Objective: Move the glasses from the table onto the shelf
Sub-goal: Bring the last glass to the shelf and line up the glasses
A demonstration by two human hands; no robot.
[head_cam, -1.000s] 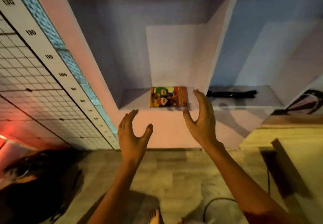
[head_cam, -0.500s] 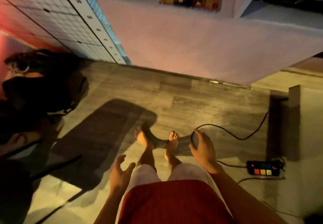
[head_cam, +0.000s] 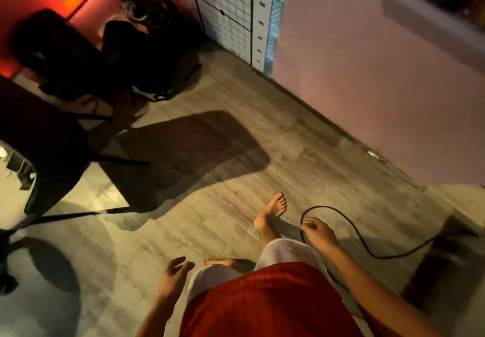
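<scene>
Fingers of the left hand (head_cam: 174, 277) and right hand (head_cam: 319, 233) hang loosely curled and empty, suited to walking rather than carrying, above the floor (head_cam: 236, 179) beside a black cable (head_cam: 367, 250); no glasses or desk are in view.

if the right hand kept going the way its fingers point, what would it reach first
Probably the black cable looping on the floor: the right hand points toward its curve, near the bare foot. Depth is unclear, so it may hang well above both.
</scene>
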